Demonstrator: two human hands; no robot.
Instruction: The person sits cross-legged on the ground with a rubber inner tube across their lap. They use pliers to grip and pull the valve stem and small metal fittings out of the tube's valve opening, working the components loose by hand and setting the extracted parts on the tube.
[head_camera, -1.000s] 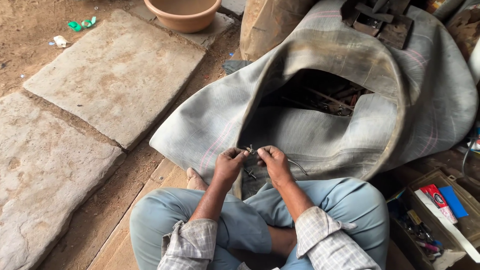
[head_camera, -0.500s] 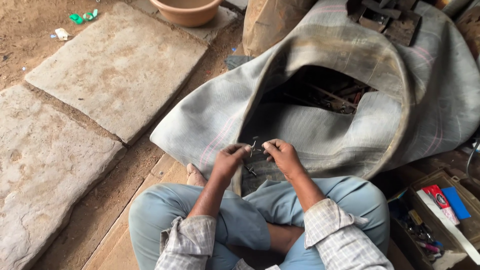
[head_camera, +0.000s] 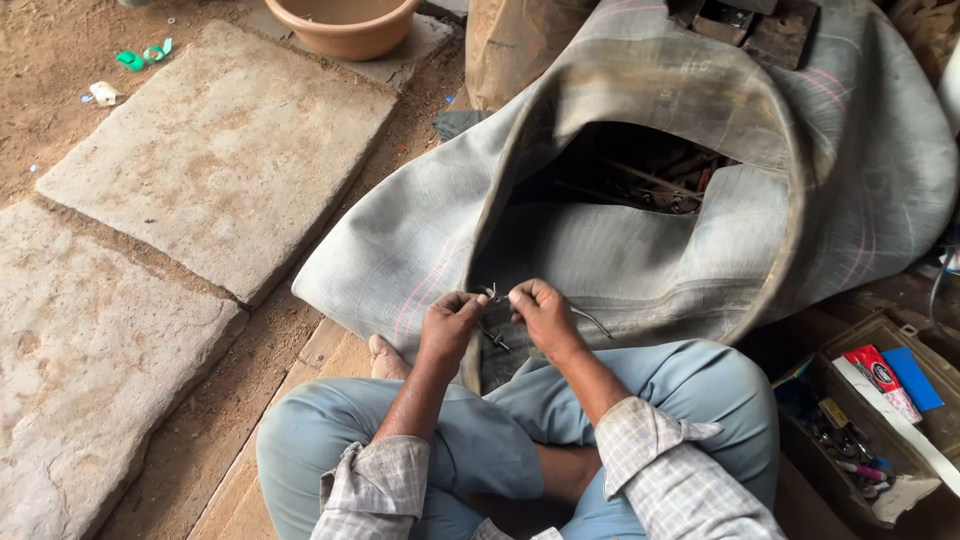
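Left hand (head_camera: 450, 322) and right hand (head_camera: 540, 312) both pinched shut on thin wire (head_camera: 590, 320) at near rim of large rubber tube (head_camera: 640, 250). Judgement: keep wire taut, twist evenly, fingers close to rim.

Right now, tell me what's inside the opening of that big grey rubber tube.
Inside the grey rubber tube, the dark hollow shows a heap of metal rods and scrap pieces. What lies deeper or beneath them is hidden by shadow and the tube's folded wall.
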